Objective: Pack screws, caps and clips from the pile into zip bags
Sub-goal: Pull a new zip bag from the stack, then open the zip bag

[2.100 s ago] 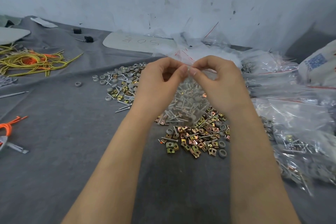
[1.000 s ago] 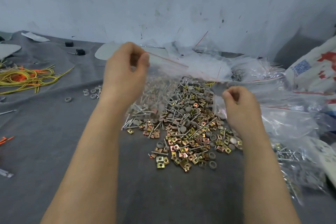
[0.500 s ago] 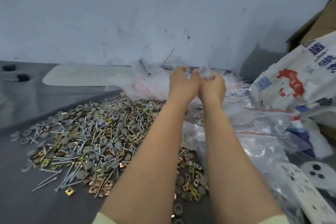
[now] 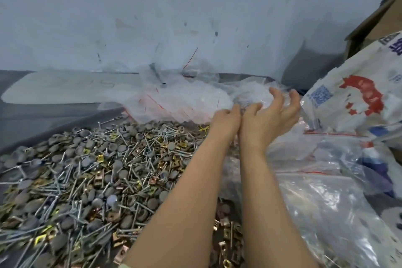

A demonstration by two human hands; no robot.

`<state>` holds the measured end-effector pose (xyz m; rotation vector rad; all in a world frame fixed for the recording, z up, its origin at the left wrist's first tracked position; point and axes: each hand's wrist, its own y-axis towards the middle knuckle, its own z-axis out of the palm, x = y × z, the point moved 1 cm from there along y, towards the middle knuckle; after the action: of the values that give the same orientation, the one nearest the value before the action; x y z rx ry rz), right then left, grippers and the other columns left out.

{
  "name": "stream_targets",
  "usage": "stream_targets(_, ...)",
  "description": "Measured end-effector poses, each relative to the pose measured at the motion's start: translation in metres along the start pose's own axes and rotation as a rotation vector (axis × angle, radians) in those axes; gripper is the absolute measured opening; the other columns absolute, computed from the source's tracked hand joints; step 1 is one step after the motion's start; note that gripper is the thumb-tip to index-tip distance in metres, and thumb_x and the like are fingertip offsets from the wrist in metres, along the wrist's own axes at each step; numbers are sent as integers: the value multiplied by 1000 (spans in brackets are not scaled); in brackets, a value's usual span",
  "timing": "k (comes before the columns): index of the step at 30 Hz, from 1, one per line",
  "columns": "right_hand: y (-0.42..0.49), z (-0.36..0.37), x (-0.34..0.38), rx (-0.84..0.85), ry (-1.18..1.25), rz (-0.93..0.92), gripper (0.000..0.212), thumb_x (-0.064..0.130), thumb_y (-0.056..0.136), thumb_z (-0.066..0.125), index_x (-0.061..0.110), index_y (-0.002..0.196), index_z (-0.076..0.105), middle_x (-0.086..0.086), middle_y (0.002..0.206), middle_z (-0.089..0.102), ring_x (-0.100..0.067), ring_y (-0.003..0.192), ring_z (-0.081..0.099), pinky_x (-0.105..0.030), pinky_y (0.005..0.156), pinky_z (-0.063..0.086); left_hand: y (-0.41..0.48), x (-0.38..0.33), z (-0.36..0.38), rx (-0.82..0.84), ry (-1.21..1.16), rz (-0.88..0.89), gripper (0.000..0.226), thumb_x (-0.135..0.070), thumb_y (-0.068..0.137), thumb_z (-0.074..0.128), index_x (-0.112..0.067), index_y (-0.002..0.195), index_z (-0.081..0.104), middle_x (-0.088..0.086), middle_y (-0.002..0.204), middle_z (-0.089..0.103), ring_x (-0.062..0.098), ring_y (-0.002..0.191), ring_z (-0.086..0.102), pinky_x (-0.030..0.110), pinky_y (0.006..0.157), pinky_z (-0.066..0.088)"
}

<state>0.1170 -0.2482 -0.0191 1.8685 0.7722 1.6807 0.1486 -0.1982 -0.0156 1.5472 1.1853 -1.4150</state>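
Left hand point(image 4: 226, 118) curled, grip unclear; right hand point(image 4: 270, 113) spread loose, holding nothing, both at the bags point(image 4: 185, 98) beyond the pile point(image 4: 97, 169) on the desk point(image 4: 43, 115).

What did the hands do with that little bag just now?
Both hands carried the filled zip bag from above the pile to the far heap of bags. The right hand has opened and let go; the left hand is curled beside it, grip unclear. The pile stayed put.
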Motion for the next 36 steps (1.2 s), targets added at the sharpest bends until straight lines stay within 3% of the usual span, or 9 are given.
stream_targets(2,-14,15,14,155,166,-42,29,-3,80,51,4,103,68,-14,117,61,-31,115,53,-27,97,32,9,3,-30,-215,-203,26,20,-18,95,46,-7,89,61,16,98,65,32,101,62,37,84,48)
stream_targets(5,-37,49,28,841,104,18,28,7,89,46,11,103,71,-10,111,67,-27,104,59,-27,85,43,23,9,-68,-401,-560,-24,13,-11,94,45,-8,91,57,5,85,60,25,91,58,34,79,48)
stream_targets(7,-53,75,33,1171,-126,-88,31,16,94,44,12,109,70,-14,123,62,-33,111,56,-38,94,46,29,12,-88,-450,-656,-59,11,-9,95,44,-8,90,53,1,75,51,21,82,51,28,63,41)
stream_targets(10,-69,105,38,1390,-413,-221,38,26,99,39,22,133,56,-9,155,26,-35,137,31,-50,110,31,33,21,-108,-508,-719,-116,10,-11,95,44,-9,92,53,-1,73,47,13,66,47,24,53,35)
stream_targets(14,-82,127,38,1422,-473,-222,43,27,99,37,22,141,45,1,158,14,-31,145,8,-58,114,14,35,28,-125,-523,-774,-158,19,-11,95,43,-13,78,51,-2,72,47,10,60,45,25,54,39)
stream_targets(18,-83,131,38,1331,-478,-161,37,26,98,39,11,129,52,-7,140,45,-29,134,34,-51,111,25,31,31,-126,-487,-839,-193,15,-8,94,42,-13,83,50,-2,70,43,11,60,44,25,56,39)
stream_targets(25,-67,87,56,758,254,138,24,7,91,49,6,102,70,-7,107,69,-20,102,60,-19,81,40,12,32,-124,-441,-753,-157,21,-11,96,42,-15,75,44,0,74,43,13,64,41,26,60,35)
stream_targets(29,-74,40,77,825,371,49,20,7,87,54,12,95,71,-1,94,69,-12,90,61,-16,77,43,-22,21,-129,-352,-714,-64,14,-20,99,44,-10,98,53,4,101,60,17,89,64,29,73,54)
stream_targets(36,-115,-59,98,1043,433,-146,21,6,83,57,25,81,65,8,87,65,-6,86,59,-16,79,44,-115,37,-157,-391,-560,36,12,-18,95,57,-7,89,54,8,73,56,8,49,56,19,41,45)
